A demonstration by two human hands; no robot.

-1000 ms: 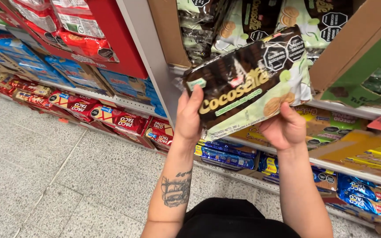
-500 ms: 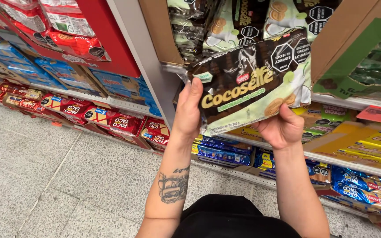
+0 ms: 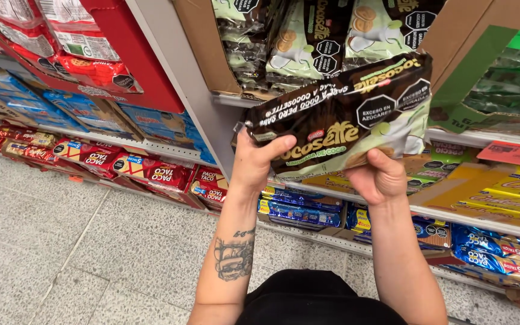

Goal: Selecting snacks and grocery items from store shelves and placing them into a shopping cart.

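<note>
A shop, a grocery aisle: grey metal shelves (image 3: 170,147) stacked tier on tier, packed with many copies of the same wrapped snacks. Red packets (image 3: 151,171) and blue packets (image 3: 299,210) ranked along the lower tiers, brown-and-green biscuit packs (image 3: 308,42) standing in an open cardboard display carton (image 3: 203,48) higher up, yellow packs (image 3: 501,195) further right. A price tag (image 3: 513,153) clipped to a shelf edge, and a speckled tiled floor (image 3: 61,241) running alongside as in a store walkway.
</note>
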